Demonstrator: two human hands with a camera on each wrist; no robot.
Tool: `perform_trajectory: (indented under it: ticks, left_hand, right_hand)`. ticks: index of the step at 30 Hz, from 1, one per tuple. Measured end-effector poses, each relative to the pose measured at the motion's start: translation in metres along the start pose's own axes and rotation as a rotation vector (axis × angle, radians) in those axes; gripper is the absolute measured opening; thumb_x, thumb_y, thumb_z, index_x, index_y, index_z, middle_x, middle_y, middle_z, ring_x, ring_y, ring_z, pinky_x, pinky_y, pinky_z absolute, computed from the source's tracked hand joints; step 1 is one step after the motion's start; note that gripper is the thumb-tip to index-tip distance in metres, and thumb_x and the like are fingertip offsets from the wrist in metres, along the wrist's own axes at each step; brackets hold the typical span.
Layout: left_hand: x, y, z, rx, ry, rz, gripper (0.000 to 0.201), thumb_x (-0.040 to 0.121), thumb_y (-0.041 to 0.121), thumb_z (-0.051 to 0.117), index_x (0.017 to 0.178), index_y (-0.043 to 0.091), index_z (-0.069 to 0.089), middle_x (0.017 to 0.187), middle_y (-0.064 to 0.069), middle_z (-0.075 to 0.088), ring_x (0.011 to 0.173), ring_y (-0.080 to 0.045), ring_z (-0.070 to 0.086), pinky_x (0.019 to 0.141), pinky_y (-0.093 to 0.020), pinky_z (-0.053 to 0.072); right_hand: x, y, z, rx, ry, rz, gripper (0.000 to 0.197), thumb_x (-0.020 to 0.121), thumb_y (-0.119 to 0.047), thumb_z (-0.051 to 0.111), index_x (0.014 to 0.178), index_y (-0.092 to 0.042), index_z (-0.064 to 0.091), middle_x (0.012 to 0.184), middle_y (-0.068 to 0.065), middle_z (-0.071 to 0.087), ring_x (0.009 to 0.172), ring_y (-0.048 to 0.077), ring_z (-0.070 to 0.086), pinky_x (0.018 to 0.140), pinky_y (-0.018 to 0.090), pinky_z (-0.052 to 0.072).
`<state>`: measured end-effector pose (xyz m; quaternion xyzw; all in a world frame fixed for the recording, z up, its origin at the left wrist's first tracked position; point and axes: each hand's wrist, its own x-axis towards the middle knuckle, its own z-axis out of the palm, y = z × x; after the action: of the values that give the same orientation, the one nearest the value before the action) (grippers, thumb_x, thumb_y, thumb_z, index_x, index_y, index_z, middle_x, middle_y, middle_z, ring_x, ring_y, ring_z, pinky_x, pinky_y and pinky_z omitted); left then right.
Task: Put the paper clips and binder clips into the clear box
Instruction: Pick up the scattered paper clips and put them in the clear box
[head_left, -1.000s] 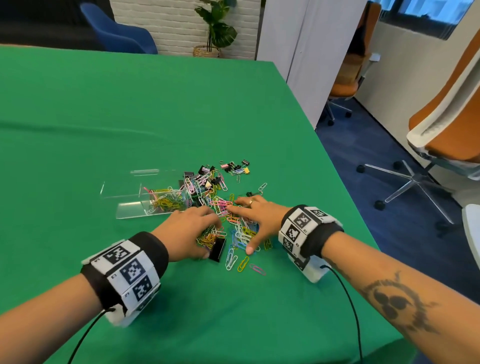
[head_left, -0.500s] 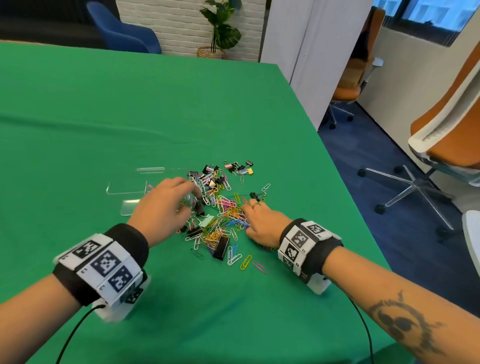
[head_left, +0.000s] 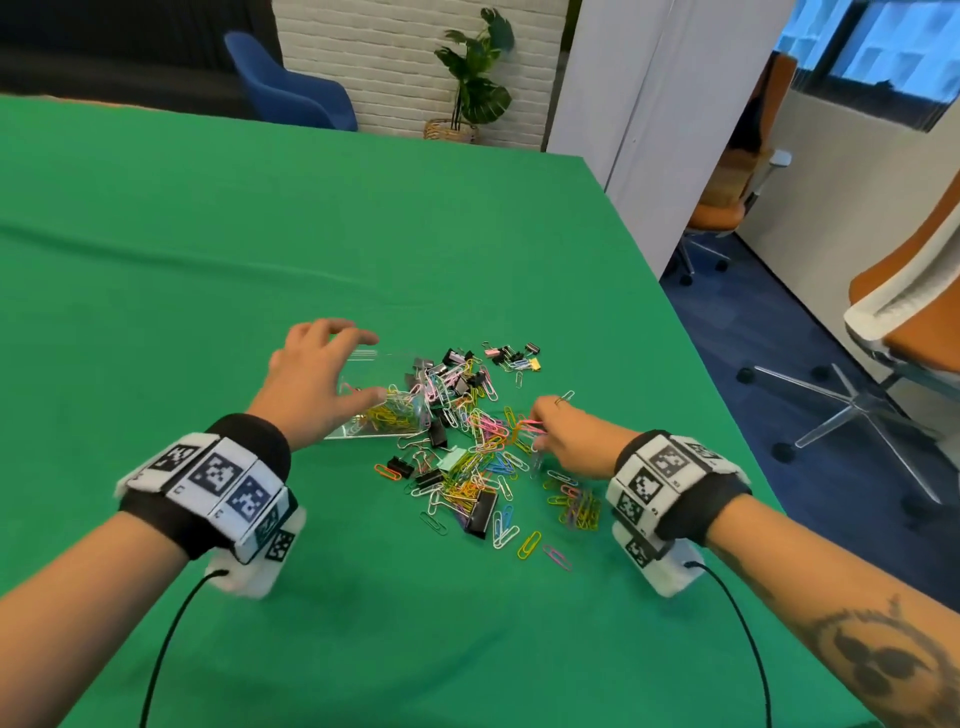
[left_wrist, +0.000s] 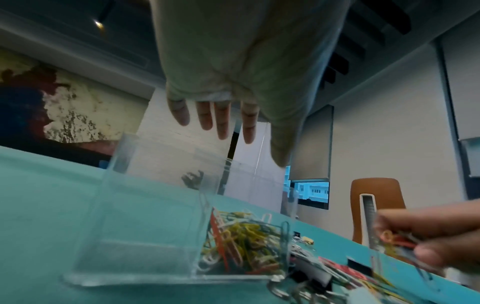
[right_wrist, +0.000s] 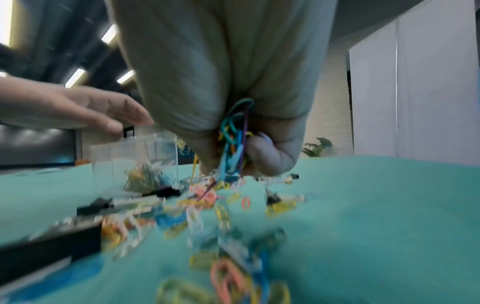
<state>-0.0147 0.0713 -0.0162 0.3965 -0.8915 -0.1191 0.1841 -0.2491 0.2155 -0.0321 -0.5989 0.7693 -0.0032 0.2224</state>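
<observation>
Since the earlier frame, the left hand (head_left: 311, 379) is lifted, its grip spread over the clear box (head_left: 384, 410); light, slippery paper clips (right_wrist: 233, 139) are pinched in the right hand (head_left: 566, 441), best taken in bunches.

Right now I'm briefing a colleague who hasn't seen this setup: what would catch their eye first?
The heap of coloured paper clips and black binder clips spread mid-table on the green tablecloth. Left of it lies the clear box, already holding paper clips, with the left hand spread open over it. The right hand pinches a bunch of paper clips above the heap.
</observation>
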Motion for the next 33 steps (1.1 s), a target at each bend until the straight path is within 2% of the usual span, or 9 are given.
perform_trajectory:
  ticks: [3,6,10,14,18,23,27,31,33]
  left_hand:
    - [0.006,-0.013,-0.002,0.199,-0.188,-0.094,0.092,0.064,0.059,0.069,0.14,0.026,0.028,0.145,-0.007,0.029,0.135,-0.027,0.02,0.106,-0.052,0.025]
    - [0.009,-0.02,0.005,0.19,-0.275,-0.139,0.092,0.068,0.056,0.068,0.142,0.026,0.023,0.143,-0.009,0.033,0.135,-0.027,0.022,0.106,-0.055,0.027]
    - [0.012,-0.019,0.008,0.145,-0.265,-0.126,0.082,0.072,0.05,0.066,0.139,0.023,0.027,0.134,-0.007,0.04,0.128,-0.026,0.029,0.101,-0.05,0.032]
    - [0.012,-0.021,0.01,0.144,-0.252,-0.122,0.081,0.073,0.05,0.066,0.138,0.024,0.028,0.133,-0.006,0.041,0.126,-0.025,0.03,0.098,-0.047,0.034]
    - [0.011,-0.021,0.011,0.136,-0.237,-0.116,0.08,0.073,0.049,0.067,0.137,0.022,0.029,0.133,-0.005,0.041,0.127,-0.025,0.029,0.098,-0.045,0.034]
    - [0.013,-0.021,0.01,0.145,-0.249,-0.117,0.078,0.072,0.052,0.066,0.134,0.019,0.03,0.132,-0.005,0.04,0.126,-0.025,0.029,0.097,-0.045,0.034]
    - [0.012,-0.023,0.011,0.159,-0.237,-0.112,0.077,0.073,0.053,0.064,0.133,0.017,0.031,0.131,-0.004,0.04,0.125,-0.024,0.03,0.096,-0.044,0.035]
    - [0.011,-0.025,0.013,0.162,-0.21,-0.101,0.079,0.074,0.054,0.064,0.136,0.019,0.029,0.13,-0.005,0.04,0.125,-0.025,0.03,0.093,-0.043,0.036]
    - [0.01,-0.025,0.013,0.161,-0.204,-0.098,0.079,0.074,0.053,0.064,0.136,0.019,0.029,0.13,-0.005,0.04,0.125,-0.025,0.03,0.093,-0.043,0.036]
  right_hand:
    - [-0.002,-0.016,-0.023,-0.04,0.068,-0.064,0.008,0.097,-0.016,0.042,0.098,-0.01,0.037,0.095,0.005,0.04,0.08,0.02,0.044,0.07,0.028,0.036]
    - [0.009,-0.045,-0.042,-0.086,0.168,-0.166,0.015,0.097,-0.012,0.041,0.11,-0.004,0.041,0.106,0.011,0.044,0.087,0.02,0.046,0.077,0.03,0.038]
    - [0.037,-0.092,-0.05,-0.176,0.212,-0.297,0.02,0.095,-0.009,0.041,0.113,-0.001,0.041,0.115,0.017,0.046,0.085,0.02,0.043,0.073,0.03,0.034]
    - [0.056,-0.127,-0.039,-0.413,0.145,-0.355,0.027,0.093,-0.004,0.044,0.119,-0.002,0.041,0.123,0.017,0.046,0.106,0.03,0.052,0.073,0.033,0.037]
    - [0.063,-0.14,-0.04,-0.57,0.137,-0.391,0.042,0.091,-0.004,0.047,0.132,-0.009,0.036,0.124,0.015,0.049,0.107,0.031,0.056,0.072,0.035,0.043]
    - [0.073,-0.149,-0.051,-0.484,0.121,-0.424,0.055,0.081,-0.013,0.066,0.129,-0.015,0.04,0.119,0.011,0.058,0.107,0.029,0.057,0.082,0.04,0.049]
    - [0.076,-0.151,-0.051,-0.443,0.13,-0.455,0.053,0.078,-0.011,0.069,0.125,-0.013,0.044,0.115,0.01,0.059,0.104,0.027,0.057,0.076,0.035,0.044]
    - [0.076,-0.147,-0.05,-0.389,0.126,-0.451,0.056,0.077,-0.01,0.069,0.127,-0.013,0.043,0.095,0.008,0.057,0.089,0.023,0.054,0.076,0.037,0.047]
    - [0.076,-0.145,-0.048,-0.338,0.128,-0.45,0.054,0.078,-0.006,0.067,0.126,-0.012,0.044,0.095,0.009,0.058,0.088,0.022,0.054,0.076,0.036,0.047]
